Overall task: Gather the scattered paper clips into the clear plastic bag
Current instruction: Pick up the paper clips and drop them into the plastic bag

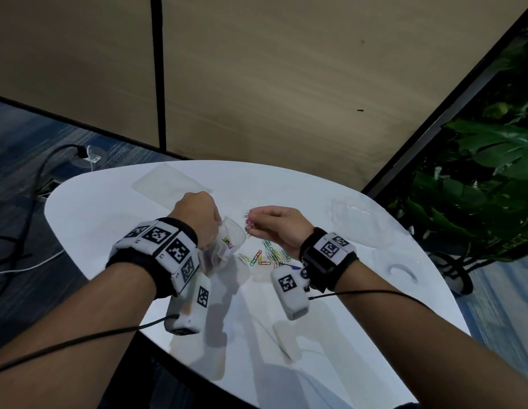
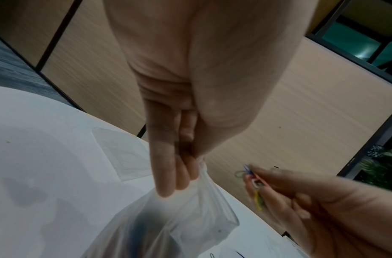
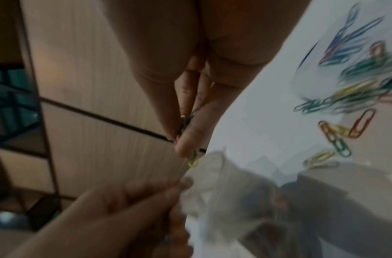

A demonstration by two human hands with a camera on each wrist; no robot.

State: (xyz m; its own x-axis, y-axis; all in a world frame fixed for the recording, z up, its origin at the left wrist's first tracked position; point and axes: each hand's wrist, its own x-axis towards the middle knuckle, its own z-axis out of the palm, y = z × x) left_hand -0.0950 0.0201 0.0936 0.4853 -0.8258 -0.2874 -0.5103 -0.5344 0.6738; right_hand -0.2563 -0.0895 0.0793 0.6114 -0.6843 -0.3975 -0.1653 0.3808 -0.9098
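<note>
My left hand (image 1: 198, 216) pinches the rim of a clear plastic bag (image 1: 227, 243) and holds it up above the white table (image 1: 109, 219); the bag (image 2: 190, 218) hangs open below my fingers (image 2: 166, 174). My right hand (image 1: 274, 222) pinches a small bunch of coloured paper clips (image 1: 248, 224) just right of the bag's mouth. In the right wrist view the clips (image 3: 191, 158) stick out past my thumb, close above the bag (image 3: 223, 183). Several loose coloured paper clips (image 1: 268, 256) lie on the table under my right wrist, blurred in the right wrist view (image 3: 344, 97).
A second flat clear bag (image 1: 168, 181) lies at the table's far left. Clear plastic pieces (image 1: 348, 208) lie at the far right. A leafy plant (image 1: 487, 178) stands right of the table, a beige partition wall (image 1: 286, 84) behind it, cables (image 1: 35, 178) on the floor at left.
</note>
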